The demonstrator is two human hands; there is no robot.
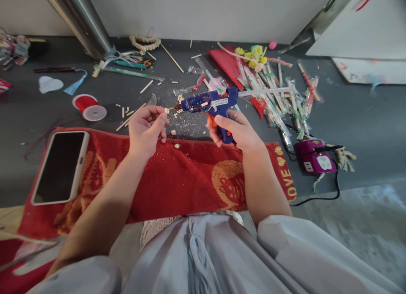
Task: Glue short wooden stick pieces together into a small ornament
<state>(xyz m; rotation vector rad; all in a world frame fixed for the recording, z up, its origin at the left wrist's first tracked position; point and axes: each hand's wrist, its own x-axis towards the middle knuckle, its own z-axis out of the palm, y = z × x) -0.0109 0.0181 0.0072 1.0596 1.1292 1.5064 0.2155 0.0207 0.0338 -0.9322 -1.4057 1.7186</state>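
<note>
Over the bench, the right hand is gripping a blue glue gun; the left hand is pinching a small pale piece at its nozzle.

Pale wall behind dark grey table; shiny metal post; mottled floor.

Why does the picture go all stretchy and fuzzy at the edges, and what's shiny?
Head view: the right sleeve looks stretched, probably from a wide lens; head view: the pile at far left looks smeared, while the blue glue gun is clearer; head view: bright streaks shine along the metal post.
</note>
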